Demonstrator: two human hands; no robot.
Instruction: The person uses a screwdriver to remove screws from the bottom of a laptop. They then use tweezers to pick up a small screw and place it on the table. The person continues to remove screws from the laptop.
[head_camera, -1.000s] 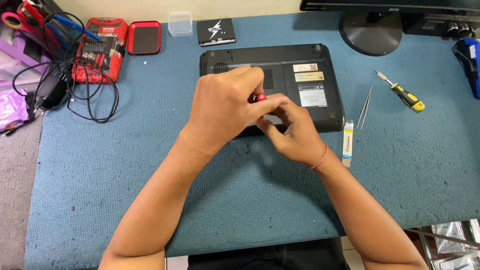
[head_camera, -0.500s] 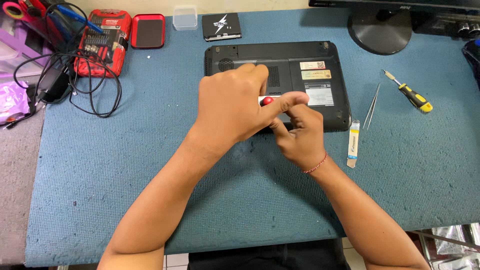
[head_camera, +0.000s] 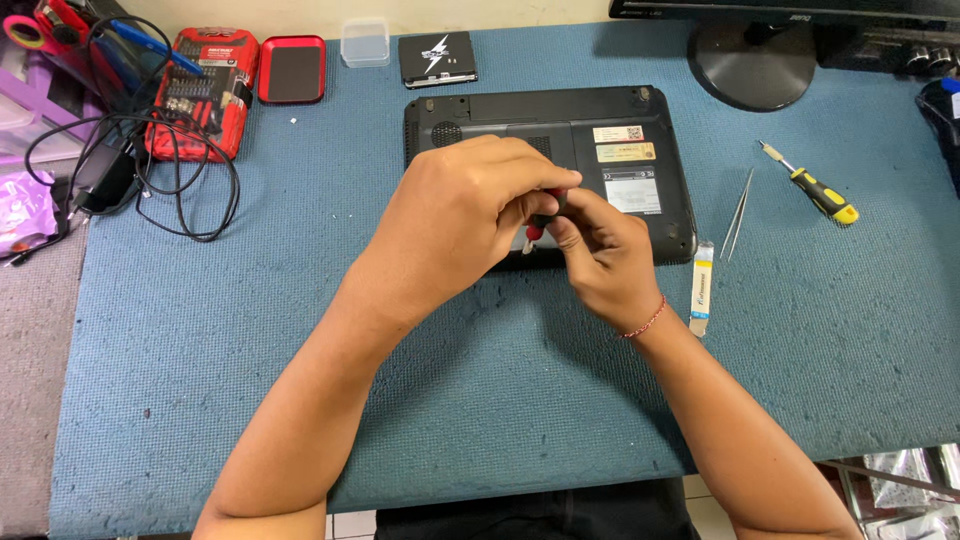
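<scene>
A black laptop (head_camera: 620, 150) lies bottom-up on the blue mat (head_camera: 300, 330). Both my hands meet over its front part. My left hand (head_camera: 470, 215) is curled around the top of a small red-handled screwdriver (head_camera: 536, 232), most of which is hidden by my fingers. My right hand (head_camera: 600, 255), with a red thread bracelet on the wrist, pinches the same tool lower down. The tool's tip and what it touches on the laptop are hidden.
A yellow-and-black screwdriver (head_camera: 815, 190), metal tweezers (head_camera: 738, 215) and a flat white pry tool (head_camera: 702, 288) lie to the right. At the back are a red bit set (head_camera: 200, 90), a red case (head_camera: 292, 70), a clear box (head_camera: 364, 42), a black drive (head_camera: 437, 58), cables (head_camera: 150, 170) and a monitor stand (head_camera: 750, 60).
My hands stay together over the laptop; the fingers have shifted on the red-handled tool, as if turning it. The view has moved slightly.
</scene>
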